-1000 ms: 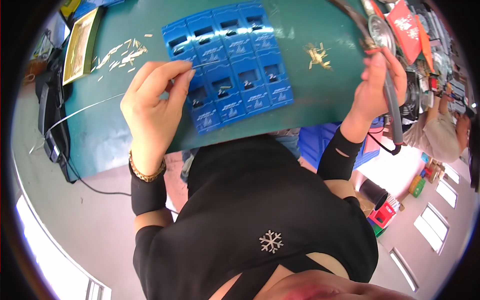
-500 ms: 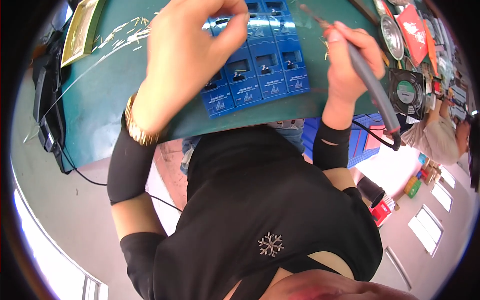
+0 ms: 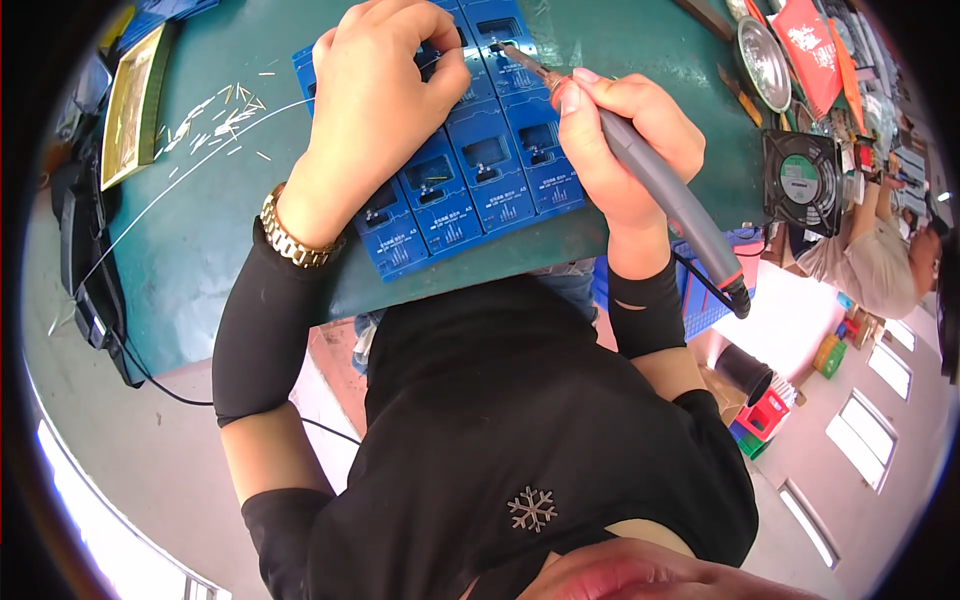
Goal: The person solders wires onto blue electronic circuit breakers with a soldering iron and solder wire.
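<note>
A panel of joined blue circuit boards [image 3: 507,200] lies on the green bench top, with rectangular openings and small parts on each board. My right hand [image 3: 640,145] is closed around a grey soldering iron [image 3: 672,195], its tip down at one of the far boards. My left hand [image 3: 375,110] arches over the panel, thumb and forefinger pinched together. A thin silvery solder wire [image 3: 270,113] runs from the bench's left side to this hand. Its end at my fingertips is hard to make out, and the hand hides part of the panel.
Loose metal pins [image 3: 215,118] are scattered left of the panel, beside a shallow yellow-rimmed tray [image 3: 159,85]. Rightward are a round metal dish [image 3: 764,65], a red packet [image 3: 808,50] and a black fan [image 3: 800,185]. Another person [image 3: 865,265] sits beyond, at the far right.
The soldering iron in my right hand has moved left and down onto the panel. My view has shifted, so the boards show lower and further left. The left hand keeps its pinch.
</note>
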`<state>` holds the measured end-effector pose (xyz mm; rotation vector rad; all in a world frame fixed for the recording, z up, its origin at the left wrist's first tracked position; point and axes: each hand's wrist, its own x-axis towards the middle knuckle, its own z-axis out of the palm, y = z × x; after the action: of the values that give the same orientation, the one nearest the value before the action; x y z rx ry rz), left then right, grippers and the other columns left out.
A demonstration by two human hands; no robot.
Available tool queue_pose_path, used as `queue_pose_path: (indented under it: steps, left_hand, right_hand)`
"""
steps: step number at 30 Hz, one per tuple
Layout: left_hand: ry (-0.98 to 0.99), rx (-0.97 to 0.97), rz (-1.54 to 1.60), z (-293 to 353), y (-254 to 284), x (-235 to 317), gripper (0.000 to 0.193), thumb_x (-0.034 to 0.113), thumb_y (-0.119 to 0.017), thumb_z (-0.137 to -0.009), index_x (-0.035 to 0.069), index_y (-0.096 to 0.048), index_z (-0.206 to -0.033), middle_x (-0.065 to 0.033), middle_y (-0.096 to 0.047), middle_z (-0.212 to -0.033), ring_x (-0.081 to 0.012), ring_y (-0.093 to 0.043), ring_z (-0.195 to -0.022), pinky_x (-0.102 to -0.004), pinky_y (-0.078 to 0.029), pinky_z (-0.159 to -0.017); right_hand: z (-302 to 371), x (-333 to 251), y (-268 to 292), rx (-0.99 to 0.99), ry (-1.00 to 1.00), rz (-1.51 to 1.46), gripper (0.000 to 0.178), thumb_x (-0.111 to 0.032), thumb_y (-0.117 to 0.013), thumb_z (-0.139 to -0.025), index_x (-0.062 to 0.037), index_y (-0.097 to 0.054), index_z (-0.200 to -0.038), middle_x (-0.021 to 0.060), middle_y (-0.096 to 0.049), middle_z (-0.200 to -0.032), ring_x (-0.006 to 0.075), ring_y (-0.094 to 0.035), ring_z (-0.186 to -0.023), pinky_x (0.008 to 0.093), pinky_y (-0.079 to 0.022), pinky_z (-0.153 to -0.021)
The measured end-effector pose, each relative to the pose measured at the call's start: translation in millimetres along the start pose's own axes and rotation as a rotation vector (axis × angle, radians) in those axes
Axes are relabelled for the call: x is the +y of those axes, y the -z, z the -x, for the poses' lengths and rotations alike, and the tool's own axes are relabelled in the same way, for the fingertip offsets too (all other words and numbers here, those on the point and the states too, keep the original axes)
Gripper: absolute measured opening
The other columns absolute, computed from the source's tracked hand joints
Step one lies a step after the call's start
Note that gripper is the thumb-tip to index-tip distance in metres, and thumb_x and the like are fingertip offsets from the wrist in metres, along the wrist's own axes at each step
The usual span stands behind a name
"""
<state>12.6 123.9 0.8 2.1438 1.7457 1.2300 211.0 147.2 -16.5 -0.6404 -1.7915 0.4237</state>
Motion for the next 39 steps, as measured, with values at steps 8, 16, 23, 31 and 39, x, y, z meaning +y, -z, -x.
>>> queue_pose_path:
  steps: [8, 16, 23, 31, 39]
  left_hand:
    - [-0.026, -0.027, -0.051, 0, -3, -3, 0.009, 0.005, -0.069, -0.075, 0.004, -0.061, -0.079, -0.0094, -0.068, -0.098, -0.0273, -0.063, -0.09, -0.0361, -0.049, -0.082]
    - [0.146, -0.134, 0.065, 11, 20, -4, 0.007, 0.009, -0.068, -0.083, 0.003, -0.065, -0.086, -0.007, -0.072, -0.106, -0.0209, -0.066, -0.09, -0.0305, -0.051, -0.087]
    - [0.244, 0.093, 0.109, 71, 60, 23, 0.01, 0.004, -0.074, -0.081, 0.008, -0.066, -0.086, 0.002, -0.061, -0.067, -0.0025, -0.047, -0.053, -0.0179, -0.038, -0.05]
    - [0.605, 0.086, 0.313, 146, 68, 28, 0.011, -0.002, -0.071, -0.083, 0.004, -0.062, -0.085, 0.0041, -0.06, -0.068, 0.0008, -0.051, -0.06, -0.0158, -0.042, -0.053]
    - [0.548, 0.087, 0.206, 143, 65, 28, 0.011, -0.003, -0.069, -0.08, 0.005, -0.061, -0.082, 0.0002, -0.062, -0.07, -0.005, -0.057, -0.058, -0.0192, -0.048, -0.056]
  right_hand:
    - [-5, 2, -2, -0.023, 0.056, 0.051, 0.014, 0.005, -0.076, -0.069, -0.0008, -0.068, -0.079, 0.0078, -0.062, -0.062, 0.0151, -0.059, -0.05, 0.0246, -0.045, -0.046]
    - [-1, -2, 12, 0.076, 0.076, 0.087, 0.015, 0.003, -0.075, -0.074, -0.0005, -0.069, -0.088, 0.0069, -0.066, -0.069, 0.0132, -0.061, -0.055, 0.0222, -0.048, -0.051]
    - [16, -32, 22, 0.028, -0.275, -0.259, 0.026, -0.001, -0.075, -0.083, 0.0056, -0.067, -0.107, 0.0082, -0.069, -0.083, 0.0087, -0.062, -0.071, 0.0199, -0.049, -0.064]
    - [27, -79, 12, -0.446, 0.049, -0.214, 0.028, 0.004, -0.07, -0.08, 0.0049, -0.06, -0.106, 0.0128, -0.069, -0.077, 0.019, -0.065, -0.06, 0.0276, -0.053, -0.057]
    - [35, -78, -28, -0.233, 0.109, -0.143, 0.021, 0.003, -0.077, -0.061, -0.002, -0.065, -0.078, 0.0055, -0.057, -0.059, 0.0184, -0.054, -0.043, 0.0252, -0.041, -0.041]
